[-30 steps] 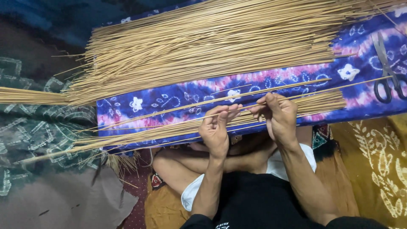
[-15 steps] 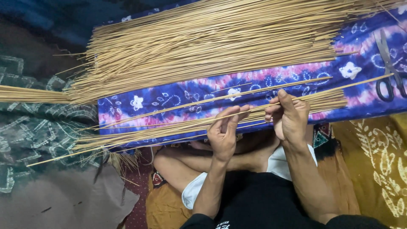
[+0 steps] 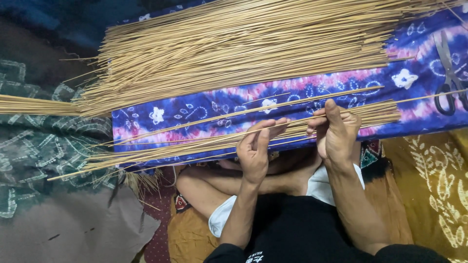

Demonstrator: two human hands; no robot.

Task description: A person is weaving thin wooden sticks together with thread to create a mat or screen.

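Note:
A small bundle of thin tan sticks [image 3: 195, 143] lies along the near edge of a blue and purple tie-dye cloth [image 3: 204, 104]. My left hand [image 3: 256, 151] pinches a few of these sticks between thumb and fingers. My right hand [image 3: 336, 131] grips the same bundle a little further right, fingers curled over it. One loose stick [image 3: 273, 106] lies apart on the cloth just beyond the bundle. A large heap of the same sticks [image 3: 234, 48] covers the far part of the cloth.
Black-handled scissors [image 3: 448, 73] lie on the cloth at the far right. A green patterned fabric [image 3: 39, 146] spreads at the left, a yellow patterned one [image 3: 434, 185] at the right. My crossed legs [image 3: 234, 187] sit under the cloth's near edge.
Both hands have shifted slightly to the right along the small bundle, and my left fingers have closed more around the sticks.

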